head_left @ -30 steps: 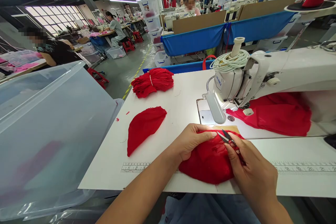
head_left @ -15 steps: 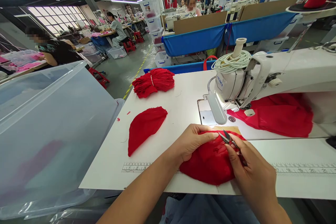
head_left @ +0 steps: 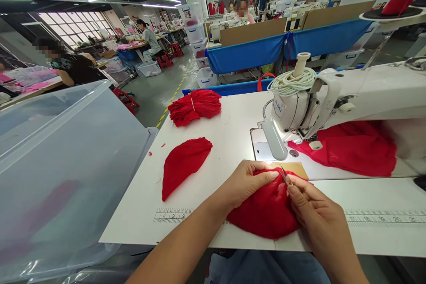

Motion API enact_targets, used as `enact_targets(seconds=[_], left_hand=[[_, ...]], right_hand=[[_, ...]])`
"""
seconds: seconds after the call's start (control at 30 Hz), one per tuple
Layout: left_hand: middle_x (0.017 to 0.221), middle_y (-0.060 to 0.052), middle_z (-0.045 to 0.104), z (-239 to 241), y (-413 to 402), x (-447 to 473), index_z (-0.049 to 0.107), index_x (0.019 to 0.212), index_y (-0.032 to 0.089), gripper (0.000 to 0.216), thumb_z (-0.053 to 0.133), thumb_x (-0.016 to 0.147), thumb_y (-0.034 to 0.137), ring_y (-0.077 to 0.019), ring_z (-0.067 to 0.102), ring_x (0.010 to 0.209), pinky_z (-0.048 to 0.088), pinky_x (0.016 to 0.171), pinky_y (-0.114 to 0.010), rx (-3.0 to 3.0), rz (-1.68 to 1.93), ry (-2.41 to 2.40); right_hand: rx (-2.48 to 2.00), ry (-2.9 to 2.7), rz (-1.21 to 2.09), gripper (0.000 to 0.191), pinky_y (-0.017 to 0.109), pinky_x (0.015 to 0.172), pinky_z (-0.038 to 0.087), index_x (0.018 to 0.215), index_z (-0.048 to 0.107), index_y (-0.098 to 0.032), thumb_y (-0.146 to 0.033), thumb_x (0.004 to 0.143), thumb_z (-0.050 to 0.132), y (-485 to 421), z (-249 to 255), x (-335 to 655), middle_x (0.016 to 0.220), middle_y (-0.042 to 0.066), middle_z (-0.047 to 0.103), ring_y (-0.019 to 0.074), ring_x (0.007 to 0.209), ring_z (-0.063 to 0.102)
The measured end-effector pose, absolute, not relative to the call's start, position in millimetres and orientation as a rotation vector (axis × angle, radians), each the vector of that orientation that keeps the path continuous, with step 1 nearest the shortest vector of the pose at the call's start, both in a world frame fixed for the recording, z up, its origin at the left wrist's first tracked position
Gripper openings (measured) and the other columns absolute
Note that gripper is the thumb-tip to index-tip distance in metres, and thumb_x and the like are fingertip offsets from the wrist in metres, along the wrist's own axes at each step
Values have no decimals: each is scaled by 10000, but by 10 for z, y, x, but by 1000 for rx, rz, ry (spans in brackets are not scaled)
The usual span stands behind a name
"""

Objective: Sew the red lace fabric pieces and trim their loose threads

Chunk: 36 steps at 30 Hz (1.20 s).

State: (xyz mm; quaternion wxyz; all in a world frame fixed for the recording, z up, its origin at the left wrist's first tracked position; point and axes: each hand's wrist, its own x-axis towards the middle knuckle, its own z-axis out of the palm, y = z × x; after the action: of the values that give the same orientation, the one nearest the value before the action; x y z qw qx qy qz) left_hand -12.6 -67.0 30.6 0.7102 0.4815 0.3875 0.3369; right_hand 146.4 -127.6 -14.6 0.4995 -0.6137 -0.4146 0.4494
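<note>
My left hand (head_left: 248, 183) pinches the upper edge of a red fabric piece (head_left: 266, 215) lying at the table's front edge. In my right hand (head_left: 314, 211) are small thread snips (head_left: 284, 175), mostly covered by the fingers. Their pointed blades touch the fabric's top edge beside my left thumb and look nearly closed. Behind the fabric a tan patch (head_left: 294, 170) shows on the table. The sewing machine (head_left: 293, 108) stands just beyond my hands, and more red fabric (head_left: 359, 148) lies under its arm.
A single red cut piece (head_left: 186, 164) and a tied red fabric bundle (head_left: 195, 106) lie on the white table (head_left: 229, 142) at left. A large clear plastic bin (head_left: 73, 164) stands beyond the table's left edge. A printed ruler (head_left: 173, 215) runs along the front.
The snips' blades were spread apart and now look nearly closed, tilted more upright at the fabric edge. My right fingers have closed further around them. My left hand keeps its pinch.
</note>
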Motion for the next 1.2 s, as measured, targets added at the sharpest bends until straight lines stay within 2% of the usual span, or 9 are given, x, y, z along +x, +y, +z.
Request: enact_targets(seconds=[0.13,0.3,0.4,0.57,0.63,0.73,0.83,1.0,1.2], left_hand=[[734,-13,657,343,-685,-102,707,719,140,226,606,841,302,-126,540,711,408,686,-221,1329,783,905],[713,-26,670,329,-737,-37,737,740,149,215,588,824,279,-163,558,715,411,686,-252,1456,701,898],[749,-38,686,333,-737,-30,753,760,154,217,592,821,287,-177,573,739,415,682,-256,1440,724,917],[880,-52,709,359,-689,-102,772,868,164,231,617,840,333,-179,596,820,432,759,-252,1330,722,915],[908,-52,712,341,-683,-125,768,917,172,259,632,841,379,-178,598,831,435,769,-254,1279,684,875],[895,-41,701,306,-683,-133,756,923,175,289,658,825,429,-169,587,823,426,760,-248,1238,690,867],[775,-20,645,299,-675,-118,728,823,151,316,659,816,460,-138,537,729,394,691,-235,1211,736,897],[716,10,554,316,-658,-96,620,610,143,387,721,745,491,-107,466,683,362,665,-222,1142,857,936],[734,-21,678,301,-676,-93,730,788,143,366,848,604,437,-127,572,662,419,647,-234,967,765,889]], right_hand=[[-1621,-1439,395,431,296,706,554,1093,712,-229,-549,872,525,-1255,-165,1438,1031,62,742,235,925,696],[-1598,-1528,67,420,279,642,524,1107,668,-169,-483,943,444,-1199,-141,1461,975,99,737,219,855,699],[-1619,-1428,199,447,300,695,532,1091,667,-185,-535,908,457,-1157,-27,1523,1001,94,735,230,872,692],[-1584,-1274,806,519,249,520,452,1180,640,-223,-592,819,591,-1127,110,1616,589,-38,595,157,545,555],[-1509,-1295,945,469,247,535,441,1149,660,-224,-573,849,566,-1105,102,1638,577,-41,556,149,550,524],[-1426,-1380,1001,367,233,526,422,908,694,-214,-555,848,570,-1066,67,1645,613,-23,562,142,575,502],[-1422,-1337,973,353,216,462,346,734,615,-210,-540,852,572,-1057,49,1609,567,-35,479,118,523,405],[-1338,-1234,998,350,220,471,348,701,550,-204,-514,858,587,-1069,34,1535,602,-34,407,114,550,363],[-1351,-1232,1055,359,207,440,332,677,533,-206,-517,843,601,-1045,9,1521,582,-39,414,103,533,350]])
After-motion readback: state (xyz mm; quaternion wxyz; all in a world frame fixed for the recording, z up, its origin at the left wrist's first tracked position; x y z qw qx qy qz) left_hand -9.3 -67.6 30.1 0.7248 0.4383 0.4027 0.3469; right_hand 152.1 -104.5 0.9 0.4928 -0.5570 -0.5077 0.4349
